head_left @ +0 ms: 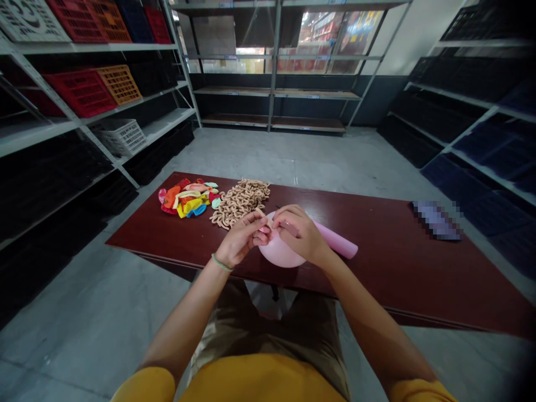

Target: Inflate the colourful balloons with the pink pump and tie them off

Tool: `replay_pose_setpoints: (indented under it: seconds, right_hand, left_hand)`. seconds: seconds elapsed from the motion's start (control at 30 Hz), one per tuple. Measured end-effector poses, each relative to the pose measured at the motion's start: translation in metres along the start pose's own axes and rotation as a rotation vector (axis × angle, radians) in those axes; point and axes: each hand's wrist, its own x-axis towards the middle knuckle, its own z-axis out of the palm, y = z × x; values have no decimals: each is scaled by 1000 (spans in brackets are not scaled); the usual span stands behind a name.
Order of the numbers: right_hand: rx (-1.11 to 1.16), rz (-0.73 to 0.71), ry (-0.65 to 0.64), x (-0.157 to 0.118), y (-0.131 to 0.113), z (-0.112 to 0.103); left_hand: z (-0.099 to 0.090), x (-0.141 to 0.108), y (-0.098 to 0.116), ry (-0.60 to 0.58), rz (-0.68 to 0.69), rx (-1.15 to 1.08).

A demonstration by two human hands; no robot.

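Storeroom, concrete floor [268,151], lined with steel shelving [272,61] on three sides. On your left, the shelves hold a red plastic crate [79,92], an orange plastic crate [119,84] and a white plastic basket [120,137]; dark crates fill much of the rest.

You are seated at a dark red table [377,268], with your lap at its near edge. Far right on the table lies a pixelated, unreadable object [435,220]. Far left lies a pile of flat balloons [186,200] in orange, yellow, red, blue and mint. Just right of it, touching it, sits a heap of tan knotted links [240,202], material unclear.

Progress as shown: the pink balloon [280,251] is inflated, held just above the table in front of you, while the pile's balloons lie flat. A long pink tube [335,239] extends right from under your right hand [299,234]; you cannot tell whether it is part of that balloon.

Grip state: your left hand [242,239], a green wristband [221,262] at its wrist, is closed at the balloon's top. Your right hand is also closed there, its fingers [288,219] curled over. Both pinch the same spot, and the fingers hide the neck.
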Motion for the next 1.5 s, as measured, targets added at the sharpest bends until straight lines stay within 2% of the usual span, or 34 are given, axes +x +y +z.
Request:
replay_pose_setpoints:
  seconds: [0.23,0.47,0.57,0.67,0.73,0.97,1.07,1.2,1.33,1.5]
  right_hand:
    - [-49,107,12,4,-2,-9]
    - [-27,120,-94,5,2,-14]
    - [-227,35,-114,5,2,-12]
    - [-505,0,-36,5,-5,-8]
    - [-584,-1,14,5,-10,-7]
    - [-492,88,28,8,-25,-8]
    - [-377,135,-13,9,-25,-11]
    - [-197,205,-77,8,-16,-11]
    - [-192,182,-126,6,-9,-6]
    - [-188,163,-92,6,-9,0]
  left_hand:
    - [11,2,-4,52,52,65]
    - [14,3,-10,74,72,70]
    - [15,4,-12,95,104,80]
    - [18,4,-12,159,155,81]
    - [20,4,-10,195,190,60]
    - [22,4,-14,184,337,-20]
    - [19,3,-18,161,403,-57]
    - [14,2,-21,120,412,-45]
    - [15,1,-21,131,408,24]
    - [17,2,-19,194,380,37]
